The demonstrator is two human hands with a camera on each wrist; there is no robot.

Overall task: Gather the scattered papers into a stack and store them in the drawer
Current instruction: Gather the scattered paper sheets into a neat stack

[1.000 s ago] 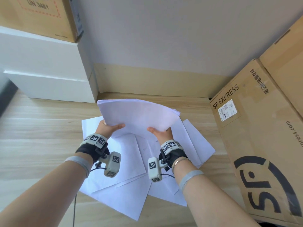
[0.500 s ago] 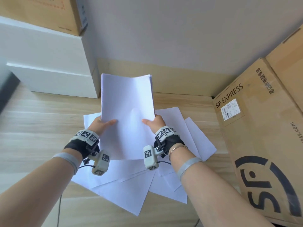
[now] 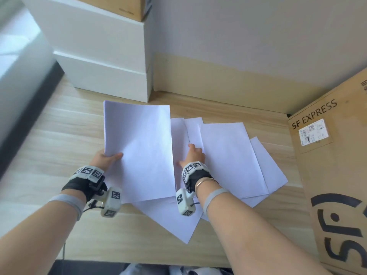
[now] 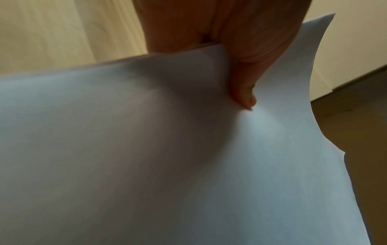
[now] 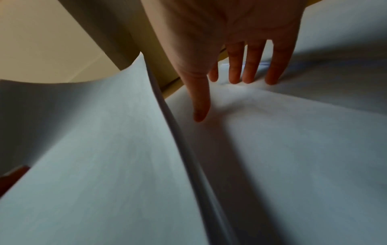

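My left hand [image 3: 108, 158] pinches the left edge of a gathered stack of white papers [image 3: 139, 151], thumb on top, lifting it above the wooden floor [image 3: 59, 135]. The left wrist view shows the thumb [image 4: 244, 92] pressing on that stack [image 4: 146, 157]. My right hand [image 3: 192, 155] lies with straight fingers on the loose sheets [image 3: 228, 159] spread on the floor to the right of the stack. The right wrist view shows the fingertips [image 5: 235, 77] touching a sheet [image 5: 293, 140] beside the stack's edge [image 5: 184, 149]. A white drawer unit [image 3: 103, 60] stands at the back left.
A brown carton [image 3: 127, 4] sits on top of the drawer unit. A large SF Express cardboard box [image 3: 333, 175] lies along the right side. A grey wall with a beige skirting [image 3: 218, 76] closes the back. One sheet [image 3: 174, 221] pokes out toward me between my arms.
My right hand has let go of the stack and dropped onto the loose sheets at the right. The left hand alone now holds the stack, shifted left. The view has swung left.
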